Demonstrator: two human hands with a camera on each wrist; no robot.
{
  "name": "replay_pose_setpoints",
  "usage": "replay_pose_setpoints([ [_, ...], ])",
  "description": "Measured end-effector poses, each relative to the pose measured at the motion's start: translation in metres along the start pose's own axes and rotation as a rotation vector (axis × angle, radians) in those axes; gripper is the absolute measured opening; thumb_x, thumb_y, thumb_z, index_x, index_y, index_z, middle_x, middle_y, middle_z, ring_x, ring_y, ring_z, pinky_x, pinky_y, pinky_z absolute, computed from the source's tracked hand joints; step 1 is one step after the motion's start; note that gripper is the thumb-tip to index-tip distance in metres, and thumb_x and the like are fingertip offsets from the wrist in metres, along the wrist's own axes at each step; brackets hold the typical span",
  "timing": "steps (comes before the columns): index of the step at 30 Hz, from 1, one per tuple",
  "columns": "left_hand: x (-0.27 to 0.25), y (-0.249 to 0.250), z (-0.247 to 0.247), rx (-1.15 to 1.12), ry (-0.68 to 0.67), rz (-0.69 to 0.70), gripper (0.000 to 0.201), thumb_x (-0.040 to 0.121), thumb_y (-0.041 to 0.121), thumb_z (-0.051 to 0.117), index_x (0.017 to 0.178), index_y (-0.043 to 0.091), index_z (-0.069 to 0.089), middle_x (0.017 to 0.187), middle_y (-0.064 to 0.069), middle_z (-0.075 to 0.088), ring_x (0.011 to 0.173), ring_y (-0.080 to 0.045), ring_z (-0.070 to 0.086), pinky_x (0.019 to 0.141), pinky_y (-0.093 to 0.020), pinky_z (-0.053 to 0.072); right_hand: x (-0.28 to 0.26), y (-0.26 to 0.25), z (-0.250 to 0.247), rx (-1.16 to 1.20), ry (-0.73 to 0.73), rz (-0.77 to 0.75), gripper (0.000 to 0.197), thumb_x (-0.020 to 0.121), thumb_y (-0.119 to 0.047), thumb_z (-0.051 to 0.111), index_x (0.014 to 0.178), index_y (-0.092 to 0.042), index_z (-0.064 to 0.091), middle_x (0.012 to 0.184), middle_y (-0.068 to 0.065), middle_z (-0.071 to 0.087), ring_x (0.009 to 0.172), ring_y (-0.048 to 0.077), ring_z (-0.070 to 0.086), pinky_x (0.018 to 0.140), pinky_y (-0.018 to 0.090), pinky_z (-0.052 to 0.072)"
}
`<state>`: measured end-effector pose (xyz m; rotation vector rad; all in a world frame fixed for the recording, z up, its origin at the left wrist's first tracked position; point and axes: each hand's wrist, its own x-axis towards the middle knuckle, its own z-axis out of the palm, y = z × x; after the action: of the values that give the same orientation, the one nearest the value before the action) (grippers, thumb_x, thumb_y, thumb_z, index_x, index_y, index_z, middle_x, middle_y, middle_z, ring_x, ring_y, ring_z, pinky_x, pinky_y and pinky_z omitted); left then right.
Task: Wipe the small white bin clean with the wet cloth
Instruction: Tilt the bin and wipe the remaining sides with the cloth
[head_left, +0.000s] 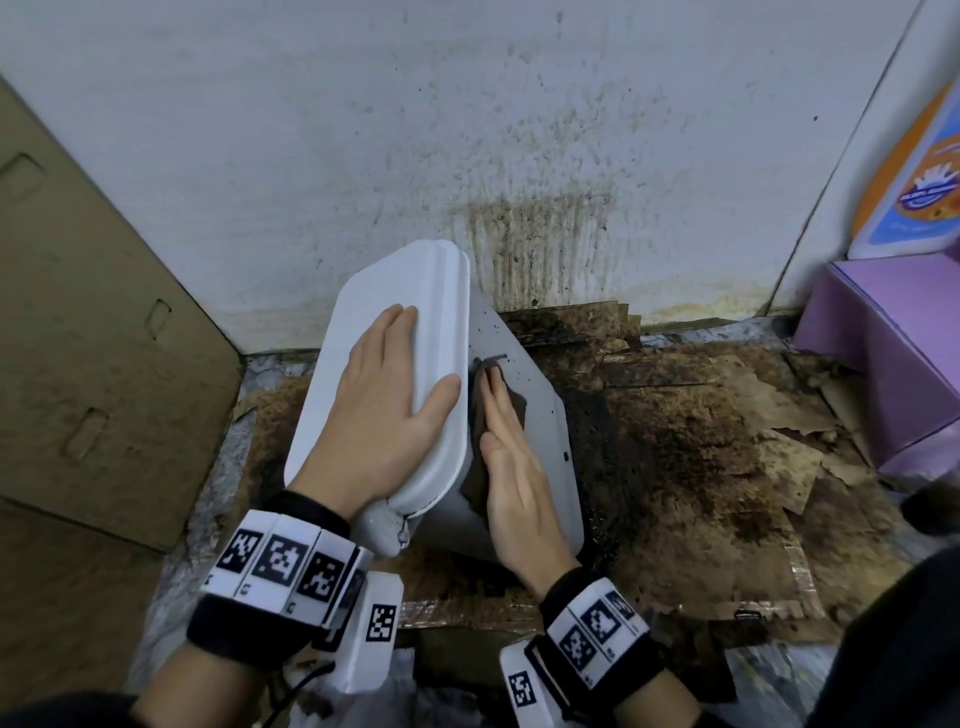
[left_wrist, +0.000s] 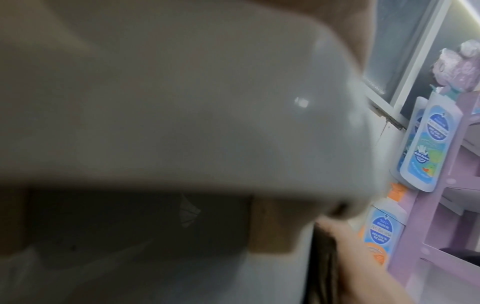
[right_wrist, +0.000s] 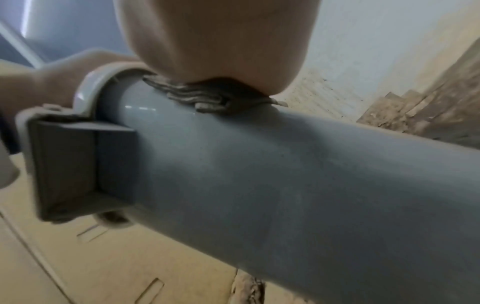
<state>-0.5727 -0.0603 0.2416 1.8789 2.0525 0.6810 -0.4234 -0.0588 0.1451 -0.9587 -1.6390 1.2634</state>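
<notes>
The small white bin (head_left: 540, 410) stands tilted on the dirty floor, its white lid (head_left: 384, 291) closed and facing me. My left hand (head_left: 387, 395) lies flat on the lid with fingers straight and the thumb over its right edge. My right hand (head_left: 506, 441) presses a dark wet cloth (head_left: 475, 467) flat against the bin's grey side wall, fingers straight. In the right wrist view the crumpled cloth (right_wrist: 207, 96) is squeezed between palm and bin wall (right_wrist: 285, 174). The left wrist view is filled by the blurred lid (left_wrist: 182, 102).
Stained, torn cardboard (head_left: 727, 441) covers the floor right of the bin. A spattered white wall (head_left: 467, 130) is just behind. A folded cardboard box (head_left: 93, 338) leans on the left. A purple shelf unit (head_left: 893, 338) with soap bottles (left_wrist: 426, 144) stands on the right.
</notes>
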Motion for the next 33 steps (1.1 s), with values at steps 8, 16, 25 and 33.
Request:
replay_pose_setpoints([
  [8, -0.002, -0.001, -0.002, -0.011, -0.007, 0.003, 0.082, 0.094, 0.057, 0.034, 0.163, 0.020, 0.009, 0.170, 0.004, 0.006, 0.154, -0.007, 0.003, 0.126, -0.033, 0.007, 0.050, -0.003, -0.009, -0.036, -0.131, 0.037, 0.051, 0.115, -0.027, 0.019, 0.164, -0.032, 0.005, 0.171, -0.021, -0.008, 0.154, -0.010, -0.008, 0.130, 0.026, -0.002],
  [16, -0.002, -0.006, -0.002, -0.025, 0.002, 0.019, 0.083, 0.093, 0.064, 0.034, 0.162, 0.024, 0.010, 0.169, 0.011, 0.006, 0.153, 0.000, 0.002, 0.122, -0.025, 0.005, 0.117, 0.037, -0.036, -0.102, -0.256, 0.070, 0.055, 0.114, -0.033, 0.018, 0.164, -0.032, -0.007, 0.170, -0.017, -0.019, 0.154, -0.005, -0.016, 0.124, 0.021, -0.008],
  [25, -0.002, -0.006, -0.003, -0.048, 0.001, 0.029, 0.079, 0.094, 0.064, 0.037, 0.161, 0.030, 0.012, 0.167, 0.017, 0.011, 0.153, 0.002, 0.005, 0.125, -0.028, 0.007, 0.081, 0.173, -0.075, -0.069, -0.098, 0.579, 0.067, 0.104, -0.057, 0.015, 0.163, -0.033, -0.005, 0.174, 0.000, 0.001, 0.161, 0.016, 0.005, 0.131, 0.043, 0.005],
  [33, 0.000, -0.001, -0.001, -0.016, -0.002, 0.036, 0.081, 0.092, 0.065, 0.034, 0.161, 0.028, 0.012, 0.167, 0.014, 0.011, 0.153, 0.000, 0.004, 0.122, -0.024, 0.005, 0.097, 0.106, -0.058, 0.111, -0.007, 0.506, 0.053, 0.114, -0.032, 0.016, 0.164, -0.025, -0.001, 0.174, 0.001, 0.002, 0.158, 0.017, 0.016, 0.111, 0.007, 0.016],
])
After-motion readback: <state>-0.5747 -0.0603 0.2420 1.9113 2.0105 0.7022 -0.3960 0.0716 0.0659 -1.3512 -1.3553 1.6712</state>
